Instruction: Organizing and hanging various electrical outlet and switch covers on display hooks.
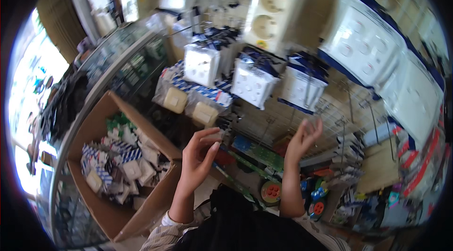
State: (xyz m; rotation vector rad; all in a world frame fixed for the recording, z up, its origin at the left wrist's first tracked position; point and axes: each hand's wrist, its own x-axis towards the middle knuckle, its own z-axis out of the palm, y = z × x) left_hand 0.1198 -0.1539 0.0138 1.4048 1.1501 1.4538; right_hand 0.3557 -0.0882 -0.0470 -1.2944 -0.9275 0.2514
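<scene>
My left hand is raised near the right rim of an open cardboard box, fingers curled and apart, with nothing plainly held. My right hand is lifted in front of a wire grid rack, its fingers spread and slightly blurred, and it appears to hold nothing. Above the hands hang packaged white switch plates, and another such pack is on a hook above my right hand. Two cream wall switches in clear bags hang just above my left hand. Packaged switches and plates lie jumbled inside the box.
A metal-framed glass display case stands left, behind the box. A cream double socket hangs above, with large white packaged plates to the right. Bare hooks project from the wire grid. Cable reels are low down.
</scene>
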